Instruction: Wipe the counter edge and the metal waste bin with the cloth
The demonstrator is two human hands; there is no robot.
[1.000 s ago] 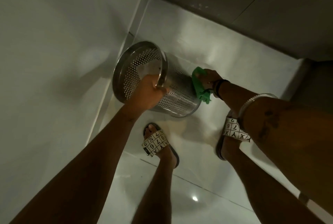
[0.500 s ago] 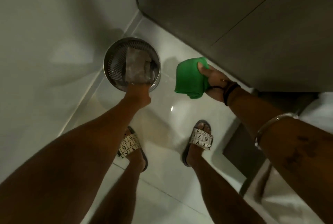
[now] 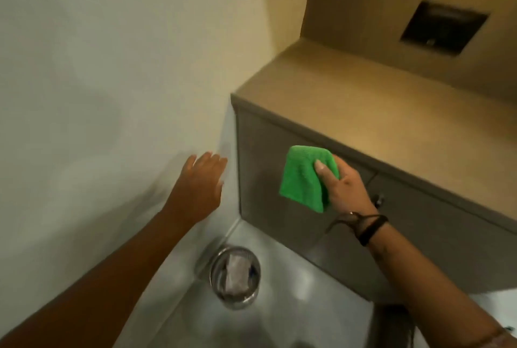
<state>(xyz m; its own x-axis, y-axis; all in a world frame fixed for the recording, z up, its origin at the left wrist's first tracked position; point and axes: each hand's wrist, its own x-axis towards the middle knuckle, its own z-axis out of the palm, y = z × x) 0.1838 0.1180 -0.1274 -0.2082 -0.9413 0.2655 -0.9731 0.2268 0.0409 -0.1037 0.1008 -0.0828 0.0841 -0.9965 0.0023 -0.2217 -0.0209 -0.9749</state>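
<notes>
My right hand holds a folded green cloth in front of the grey cabinet face, just below the counter edge. The beige counter top runs from the wall corner to the right. My left hand is raised, fingers spread, holding nothing, close to the white wall. The perforated metal waste bin stands upright on the floor in the corner below both hands, with crumpled paper inside.
A white wall fills the left side. A dark square recess sits in the wall above the counter. The grey cabinet front drops to a pale glossy floor. A white fixture shows at the lower right edge.
The bin was tilted and wiped, then set upright on the floor. My left hand let go of its rim and rose. My right hand lifted the cloth up toward the counter edge.
</notes>
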